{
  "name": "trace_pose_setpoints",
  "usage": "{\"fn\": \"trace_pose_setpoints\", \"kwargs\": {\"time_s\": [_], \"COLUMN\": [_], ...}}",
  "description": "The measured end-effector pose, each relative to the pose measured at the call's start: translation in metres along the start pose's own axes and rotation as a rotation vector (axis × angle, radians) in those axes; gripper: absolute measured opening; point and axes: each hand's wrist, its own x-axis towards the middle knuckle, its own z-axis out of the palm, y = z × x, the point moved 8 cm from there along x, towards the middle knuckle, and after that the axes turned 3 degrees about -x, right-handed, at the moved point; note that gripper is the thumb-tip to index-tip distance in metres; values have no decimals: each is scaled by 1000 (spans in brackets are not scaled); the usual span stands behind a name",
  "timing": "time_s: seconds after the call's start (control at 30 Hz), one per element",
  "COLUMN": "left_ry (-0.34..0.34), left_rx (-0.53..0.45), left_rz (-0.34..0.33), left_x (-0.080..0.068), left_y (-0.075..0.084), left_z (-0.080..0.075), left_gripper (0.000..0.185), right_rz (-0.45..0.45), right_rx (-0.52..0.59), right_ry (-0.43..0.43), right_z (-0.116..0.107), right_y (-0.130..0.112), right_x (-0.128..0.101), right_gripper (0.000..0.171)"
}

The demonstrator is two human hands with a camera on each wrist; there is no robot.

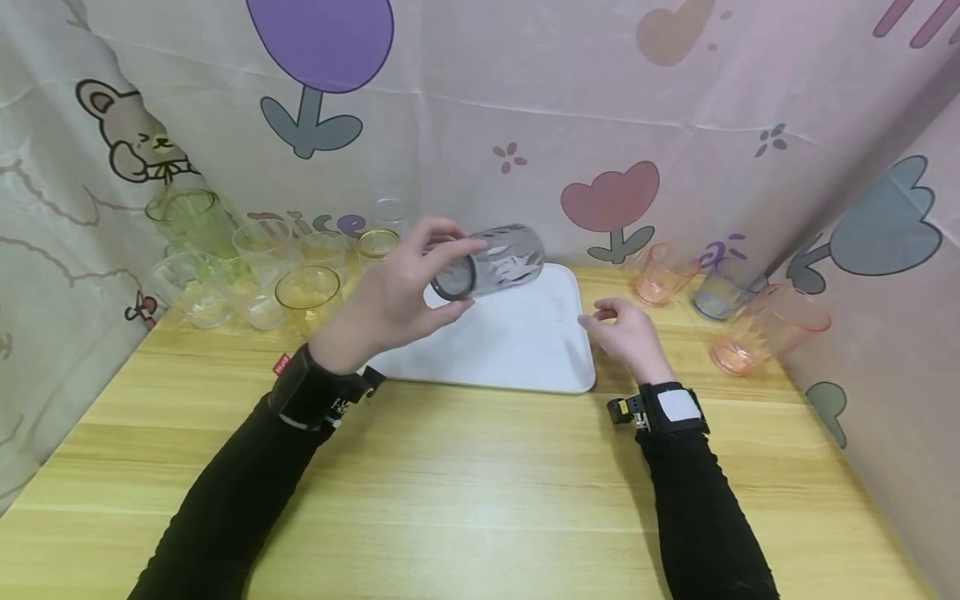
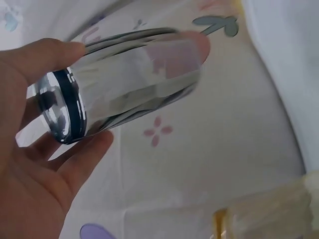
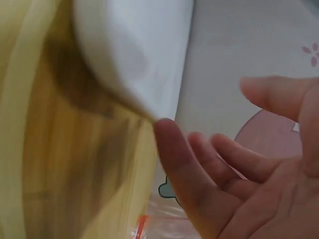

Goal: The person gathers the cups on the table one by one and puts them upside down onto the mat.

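Observation:
A grey see-through cup (image 1: 495, 262) lies on its side in the air above the white tray (image 1: 517, 350). My left hand (image 1: 453, 277) grips it near the rim, thumb on top and fingers below. The left wrist view shows the same cup (image 2: 124, 84) between the thumb and fingers of that hand (image 2: 82, 97), mouth toward the palm. My right hand (image 1: 611, 321) rests on the table at the tray's right edge with relaxed fingers and holds nothing. In the right wrist view its fingers (image 3: 172, 149) lie next to the tray's corner (image 3: 134, 55).
Several clear, green and yellow cups (image 1: 255, 267) stand bunched at the back left. At the back right stand an orange cup (image 1: 660, 275), a blue-grey cup (image 1: 723, 292) and a pink cup (image 1: 765, 333). Patterned cloth walls enclose the wooden table (image 1: 480, 483).

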Motion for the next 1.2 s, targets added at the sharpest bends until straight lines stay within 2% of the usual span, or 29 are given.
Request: {"fn": "trace_pose_setpoints", "kwargs": {"time_s": [0.17,0.37,0.63,0.77,0.97,1.2], "left_ry": [8,25,-15,-77,-223,-353], "left_rx": [6,3,-27,-43,-49,-39], "left_rz": [-7,-20,-112,-175,-347,-516], "left_x": [0,-1,-5,-9,-19,-29], "left_y": [-1,-5,-19,-26,-40,-52], "left_z": [-16,-28,-39,-43,-44,-46], "left_gripper": [65,72,69,63,56,54], "right_rz": [-39,-6,-27,-29,-18,-7], "right_rx": [-173,-217,-234,-233,-230,-232], "right_ry": [-64,-102,-117,-121,-131,-137], "right_z": [10,17,23,23,24,24], "right_y": [5,12,11,10,10,11], "right_x": [3,5,5,5,6,6], "right_gripper": [59,53,44,40,41,42]}}
